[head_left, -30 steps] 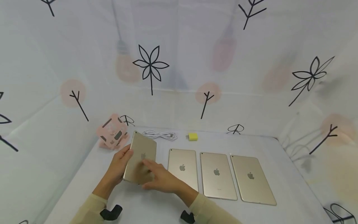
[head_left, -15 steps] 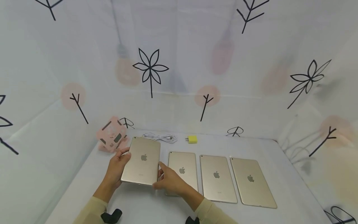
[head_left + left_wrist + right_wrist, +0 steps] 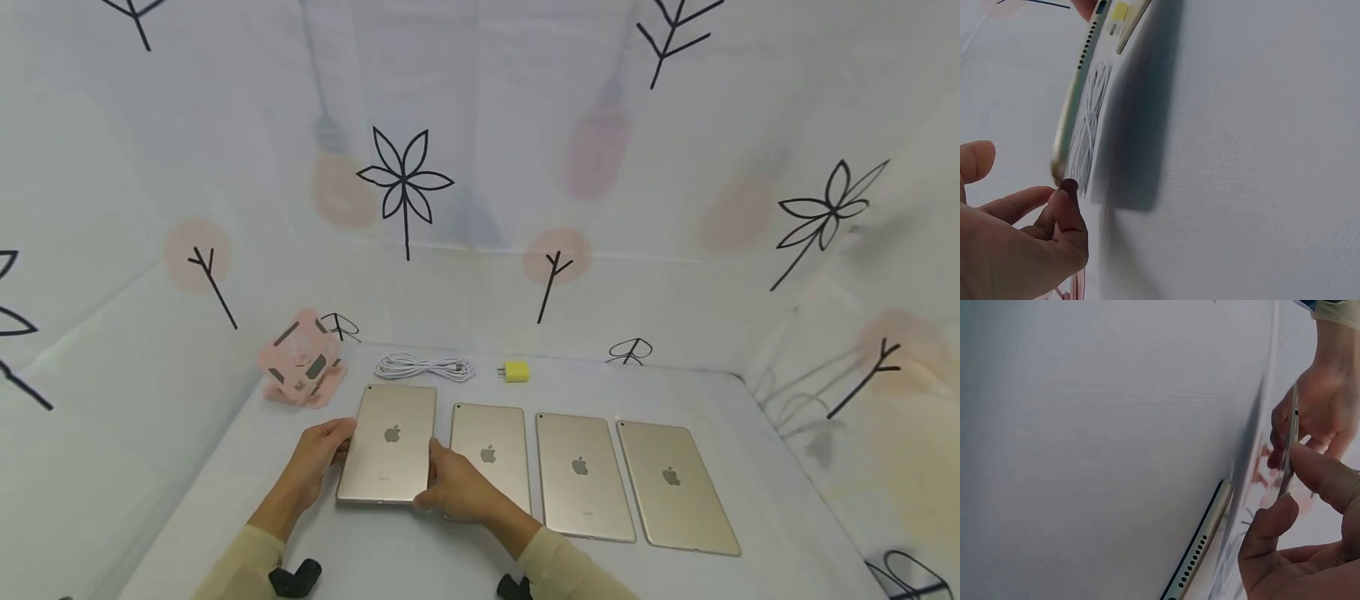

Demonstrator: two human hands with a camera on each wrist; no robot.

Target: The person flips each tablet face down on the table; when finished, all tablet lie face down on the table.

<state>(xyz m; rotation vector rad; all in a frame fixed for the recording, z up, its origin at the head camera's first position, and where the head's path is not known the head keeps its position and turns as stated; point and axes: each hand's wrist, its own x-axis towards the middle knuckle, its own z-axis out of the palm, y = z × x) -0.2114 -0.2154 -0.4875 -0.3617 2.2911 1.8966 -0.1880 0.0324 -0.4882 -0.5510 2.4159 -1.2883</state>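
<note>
A gold-backed tablet (image 3: 386, 446), back side up with its logo showing, is held between my two hands close over the white table. My left hand (image 3: 315, 454) holds its left edge. In the left wrist view, curled fingertips (image 3: 1067, 187) meet the tablet's edge (image 3: 1075, 94), and a shadow falls on the cloth below. At the opposite edge, near the lower right corner, my right hand (image 3: 457, 483) pinches the tablet between thumb and fingers (image 3: 1279, 515). The right wrist view shows its edge thin, nearly end-on. The face-down screen is hidden.
To the right lie three similar tablets face down: one close by (image 3: 489, 458), a middle one (image 3: 585, 475) and a far right one (image 3: 678, 487). Behind them are a coiled white cable (image 3: 423, 367) and a yellow charger plug (image 3: 515, 372). A pink stand (image 3: 300, 362) is at back left.
The tablet has come down from a steep tilt to nearly flat and shifted slightly right. My right hand has moved from in front of its back to its right edge.
</note>
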